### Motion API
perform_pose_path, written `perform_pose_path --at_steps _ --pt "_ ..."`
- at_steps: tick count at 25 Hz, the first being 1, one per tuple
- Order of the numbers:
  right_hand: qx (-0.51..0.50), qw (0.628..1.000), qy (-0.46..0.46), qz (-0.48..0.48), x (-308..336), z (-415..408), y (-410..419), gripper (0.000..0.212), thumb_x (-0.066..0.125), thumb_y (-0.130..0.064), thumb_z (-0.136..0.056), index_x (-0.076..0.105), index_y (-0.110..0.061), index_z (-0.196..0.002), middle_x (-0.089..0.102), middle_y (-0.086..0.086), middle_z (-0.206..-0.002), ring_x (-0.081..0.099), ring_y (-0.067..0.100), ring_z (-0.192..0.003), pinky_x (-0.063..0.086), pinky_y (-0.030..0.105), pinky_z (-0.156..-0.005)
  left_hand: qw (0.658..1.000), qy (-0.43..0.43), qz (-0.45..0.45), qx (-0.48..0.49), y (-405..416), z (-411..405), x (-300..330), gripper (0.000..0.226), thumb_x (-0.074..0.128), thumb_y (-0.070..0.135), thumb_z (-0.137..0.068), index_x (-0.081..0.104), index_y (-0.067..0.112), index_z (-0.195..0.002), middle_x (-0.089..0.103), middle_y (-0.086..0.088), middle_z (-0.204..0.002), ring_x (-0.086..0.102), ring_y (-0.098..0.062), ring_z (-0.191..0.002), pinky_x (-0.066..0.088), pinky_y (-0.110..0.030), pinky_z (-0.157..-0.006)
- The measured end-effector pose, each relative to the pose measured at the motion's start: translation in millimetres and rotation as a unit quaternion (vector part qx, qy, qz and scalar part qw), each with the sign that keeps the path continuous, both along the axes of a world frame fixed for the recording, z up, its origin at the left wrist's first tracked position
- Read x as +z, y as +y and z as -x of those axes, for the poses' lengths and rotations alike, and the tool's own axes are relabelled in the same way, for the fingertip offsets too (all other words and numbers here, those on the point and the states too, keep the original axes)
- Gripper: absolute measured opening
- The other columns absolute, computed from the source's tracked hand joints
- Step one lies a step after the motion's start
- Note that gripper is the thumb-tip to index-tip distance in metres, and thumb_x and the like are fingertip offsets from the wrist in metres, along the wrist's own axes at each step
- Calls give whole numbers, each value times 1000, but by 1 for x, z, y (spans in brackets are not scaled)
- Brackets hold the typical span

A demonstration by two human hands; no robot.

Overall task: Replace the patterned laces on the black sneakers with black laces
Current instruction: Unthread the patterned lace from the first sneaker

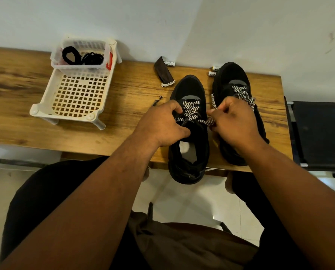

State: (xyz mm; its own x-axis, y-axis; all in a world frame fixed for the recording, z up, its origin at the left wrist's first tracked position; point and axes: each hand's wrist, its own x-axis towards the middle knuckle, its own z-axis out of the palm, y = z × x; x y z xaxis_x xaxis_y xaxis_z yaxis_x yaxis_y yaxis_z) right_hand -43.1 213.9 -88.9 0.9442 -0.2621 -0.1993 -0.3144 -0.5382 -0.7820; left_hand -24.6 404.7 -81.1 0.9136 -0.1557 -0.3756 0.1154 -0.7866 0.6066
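Observation:
Two black sneakers stand side by side on the wooden table, toes toward the wall. The left sneaker (189, 90) overhangs the front edge and carries a black-and-white patterned lace (191, 110). My left hand (160, 125) grips that shoe's left side at the eyelets. My right hand (233, 121) pinches the loose end of that patterned lace between the shoes. The right sneaker (233, 75) has its own patterned lace (242, 94). Coiled black laces (82, 56) lie in a small white basket (81, 65) at the back left.
The small basket sits on a white plastic lattice rack (75, 96). A dark brown wrapper (163, 73), batteries (212, 72) and a small dark scrap (157, 101) lie near the wall. A black seat (318, 133) stands to the right of the table (36, 117).

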Motion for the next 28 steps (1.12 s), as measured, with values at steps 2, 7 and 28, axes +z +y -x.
perform_pose_path --at_steps 2,7,28 --pt "67 983 18 169 1 5 -1 9 67 -29 -95 67 -20 -93 69 0 -83 66 18 -74 49 27 -62 1000 -5 -11 -4 -1 1 0 58 85 39 -73 58 37 -124 65 7 -111 61 -2 -83 39 -18 -58" --pt "154 940 -131 274 7 14 11 33 60 -24 -95 65 -13 -126 67 8 -120 63 24 -109 47 32 -91 988 -104 -100 -47 -5 4 6 64 78 65 -72 62 38 -128 66 10 -120 62 -13 -108 51 -30 -79" --pt "203 965 -104 126 -14 9 10 10 70 -36 -91 74 -27 -93 69 -10 -92 65 9 -88 57 38 -79 998 -48 -13 -24 -6 4 4 40 84 36 -77 77 19 -112 73 6 -100 67 -9 -93 60 -32 -78"
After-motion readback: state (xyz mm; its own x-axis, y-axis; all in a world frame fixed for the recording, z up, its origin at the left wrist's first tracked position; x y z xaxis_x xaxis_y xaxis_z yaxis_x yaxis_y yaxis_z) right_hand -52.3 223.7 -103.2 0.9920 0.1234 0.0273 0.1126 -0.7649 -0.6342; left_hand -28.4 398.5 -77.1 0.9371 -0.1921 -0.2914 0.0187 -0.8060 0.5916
